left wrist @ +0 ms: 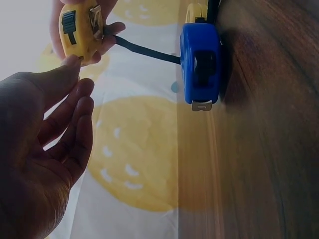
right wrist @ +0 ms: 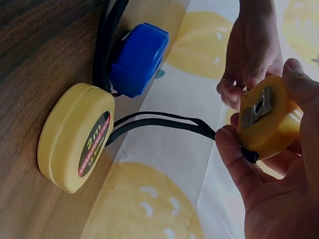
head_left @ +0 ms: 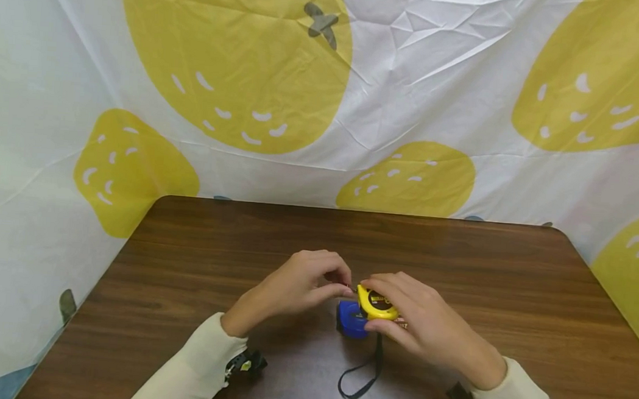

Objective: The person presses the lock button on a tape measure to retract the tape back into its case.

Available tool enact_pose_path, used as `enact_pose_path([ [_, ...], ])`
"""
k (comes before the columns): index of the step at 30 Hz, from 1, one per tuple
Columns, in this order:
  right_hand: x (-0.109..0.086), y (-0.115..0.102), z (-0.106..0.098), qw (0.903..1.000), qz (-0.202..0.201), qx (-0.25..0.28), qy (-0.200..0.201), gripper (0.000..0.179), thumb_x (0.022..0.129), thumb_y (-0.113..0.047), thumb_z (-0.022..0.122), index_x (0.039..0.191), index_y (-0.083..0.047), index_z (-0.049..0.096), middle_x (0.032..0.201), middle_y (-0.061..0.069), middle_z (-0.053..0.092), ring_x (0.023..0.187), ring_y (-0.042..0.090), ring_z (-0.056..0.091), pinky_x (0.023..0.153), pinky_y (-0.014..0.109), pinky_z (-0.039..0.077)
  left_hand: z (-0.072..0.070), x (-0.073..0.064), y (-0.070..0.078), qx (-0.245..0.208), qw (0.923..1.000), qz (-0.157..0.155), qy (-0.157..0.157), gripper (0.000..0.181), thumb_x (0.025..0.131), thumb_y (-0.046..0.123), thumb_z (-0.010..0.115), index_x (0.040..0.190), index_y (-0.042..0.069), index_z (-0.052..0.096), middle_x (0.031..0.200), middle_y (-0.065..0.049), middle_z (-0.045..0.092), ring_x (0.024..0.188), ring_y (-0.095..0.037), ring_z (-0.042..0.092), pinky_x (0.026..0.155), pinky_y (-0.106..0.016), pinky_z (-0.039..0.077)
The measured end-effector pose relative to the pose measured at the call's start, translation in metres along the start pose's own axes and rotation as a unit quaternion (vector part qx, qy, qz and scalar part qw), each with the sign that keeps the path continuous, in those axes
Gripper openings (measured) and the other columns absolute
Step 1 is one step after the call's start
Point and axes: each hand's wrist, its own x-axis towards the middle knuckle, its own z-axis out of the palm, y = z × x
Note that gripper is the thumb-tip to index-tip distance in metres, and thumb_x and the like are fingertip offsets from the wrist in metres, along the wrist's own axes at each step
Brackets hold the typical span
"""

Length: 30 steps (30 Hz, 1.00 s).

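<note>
Three tape measures sit close together near the middle of the table. One yellow tape measure (head_left: 376, 303) is lifted off the wood in the right hand (head_left: 427, 328), whose thumb and fingers curl around its case; the right wrist view shows the metal belt clip facing outward and a black wrist strap (right wrist: 164, 122) trailing from it. The left hand (head_left: 297, 286) is just beside it, fingers bent toward the case's front edge, fingertips at or very near the tape's tip; whether they actually pinch it cannot be told, and the left wrist view shows the palm loosely open with nothing in it. Directly below the held case, a blue tape measure (head_left: 352, 319) rests on the table (head_left: 184, 258), with a round yellow tape measure (right wrist: 75, 144) marked "2m" just beside it, seen in the right wrist view. A strap loop (head_left: 360, 379) lies toward the near edge. Bare wood stretches to either side and behind, up to the lemon-print cloth (head_left: 327, 72) hanging at the far edge.
</note>
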Motion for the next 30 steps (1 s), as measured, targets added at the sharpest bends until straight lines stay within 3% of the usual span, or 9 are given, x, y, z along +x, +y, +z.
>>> enact_pose_path([
  [10, 0.0014, -0.0029, 0.0026, 0.9997, 0.005, 0.016, -0.017, 0.063, 0.110, -0.057, 0.057, 0.144, -0.005, 0.066, 0.139, 0.002, 0.068, 0.123, 0.017, 0.066, 0.100, 0.038, 0.058, 0.0036, -0.0001, 0.0011, 0.004, 0.9999, -0.009, -0.011, 0.013, 0.098, 0.011, 0.086, 0.101, 0.011, 0.074, 0.098, 0.003, 0.073, 0.093, -0.007, 0.067, 0.087, -0.022, 0.057],
  [24, 0.0005, -0.0006, 0.0041, 0.9995, -0.002, 0.030, -0.005, 0.059, 0.111, -0.052, 0.060, 0.145, -0.005, 0.065, 0.139, 0.001, 0.068, 0.121, 0.016, 0.066, 0.097, 0.032, 0.058, 0.0038, 0.0009, 0.0013, -0.002, 0.9996, -0.004, -0.027, 0.011, 0.101, 0.012, 0.082, 0.107, 0.008, 0.074, 0.103, 0.000, 0.075, 0.095, -0.006, 0.068, 0.088, -0.020, 0.056],
  [30, -0.0004, 0.0025, 0.0069, 0.9987, 0.013, 0.050, 0.005, 0.061, 0.106, -0.048, 0.072, 0.149, -0.005, 0.062, 0.136, 0.002, 0.068, 0.115, 0.015, 0.068, 0.093, 0.029, 0.058, 0.0034, 0.0007, 0.0007, -0.004, 0.9995, -0.009, -0.031, 0.010, 0.101, 0.011, 0.082, 0.107, 0.008, 0.074, 0.102, 0.000, 0.074, 0.094, -0.007, 0.067, 0.088, -0.022, 0.057],
])
